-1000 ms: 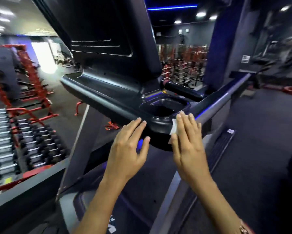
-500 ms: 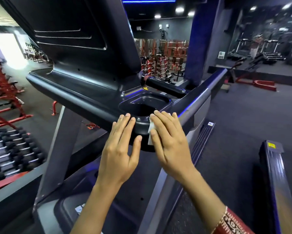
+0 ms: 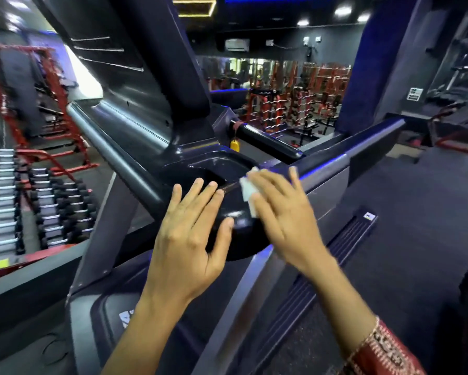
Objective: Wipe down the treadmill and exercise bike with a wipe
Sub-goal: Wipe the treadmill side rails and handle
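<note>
Head view | wipe (image 3: 247,192) white, folded, on treadmill console (image 3: 195,158) | mostly hidden under my flat right hand (image 3: 284,212) | left hand (image 3: 189,234) spread flat

L hand (image 3: 189,239) on treadmill console (image 3: 146,136), R hand (image 3: 284,212) beside, atop wipe (image 3: 247,189), dumbbells (image 3: 59,207) far L

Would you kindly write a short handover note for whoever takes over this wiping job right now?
Left hand: flat, fingers straight, resting on the rounded front corner of the treadmill console.
Right hand: straight fingers pressing the white wipe onto the console rim beside the cup holder.
Done: wiping is under way at this corner; what else has been cleaned cannot be told.
Left: the rest of the console, the handrail, then the exercise bike, which is not in view.
</note>
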Demonstrator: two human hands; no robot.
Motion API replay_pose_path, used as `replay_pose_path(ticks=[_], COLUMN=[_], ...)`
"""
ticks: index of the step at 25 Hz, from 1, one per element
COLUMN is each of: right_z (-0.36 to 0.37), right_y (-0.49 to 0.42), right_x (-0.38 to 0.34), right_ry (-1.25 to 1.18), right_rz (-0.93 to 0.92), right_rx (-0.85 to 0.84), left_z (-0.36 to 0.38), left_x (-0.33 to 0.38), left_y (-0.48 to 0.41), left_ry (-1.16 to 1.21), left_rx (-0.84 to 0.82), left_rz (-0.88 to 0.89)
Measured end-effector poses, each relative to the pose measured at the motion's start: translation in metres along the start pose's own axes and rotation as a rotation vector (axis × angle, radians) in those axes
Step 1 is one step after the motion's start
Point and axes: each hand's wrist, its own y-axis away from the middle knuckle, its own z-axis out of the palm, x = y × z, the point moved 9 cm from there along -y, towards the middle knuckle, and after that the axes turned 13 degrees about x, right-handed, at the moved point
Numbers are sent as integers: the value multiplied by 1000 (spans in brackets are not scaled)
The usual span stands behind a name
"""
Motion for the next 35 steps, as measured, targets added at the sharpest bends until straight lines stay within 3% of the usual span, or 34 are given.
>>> replay_pose_path(ticks=[3, 6, 8, 11, 13, 14, 16, 18, 21, 23, 26, 28, 32, 33, 35], right_z=[-2, 7, 1, -11, -11, -6, 1, 1, -12, -11, 3, 1, -17, -15, -5], right_y=[-19, -2, 6, -10, -4, 3, 24, 26, 15, 19, 36, 36, 25, 24, 26], right_x=[46, -3, 2, 78, 76, 56, 5, 11, 86, 69, -12, -1, 89, 82, 39], right_ry=[83, 19, -66, -16, -35, -62, -153, -128, -88, -141, -203, -160, -147, -178, -224], right_rz=[117, -136, -246, -6, 116, 87, -152, -319, 29, 128, -192, -314, 143, 196, 97], right_rx=[-52, -34, -5, 109, 167, 166, 144, 130, 216, 246, 212, 214, 321, 322, 283], left_z=[6, 8, 11, 12, 13, 14, 14, 13, 12, 12, 12, 11, 10, 11, 11], left_x=[9, 14, 19, 25, 25, 26, 25, 23, 24, 26, 23, 22, 24, 24, 24], left_y=[-2, 0, 0, 1, 2, 3, 4, 5, 7, 7, 7, 8, 8, 8, 9], left_ry=[-105, -183, -231, -275, -294, -307, -318, -314, -284, -284, -277, -266, -239, -239, -257], left_rx=[23, 42, 62, 97, 122, 133, 153, 176, 211, 233, 224, 218, 203, 192, 171], left_rz=[-28, -57, -46, -38, -53, -50, -41, -35, -42, -46, -32, -28, -56, -56, -46])
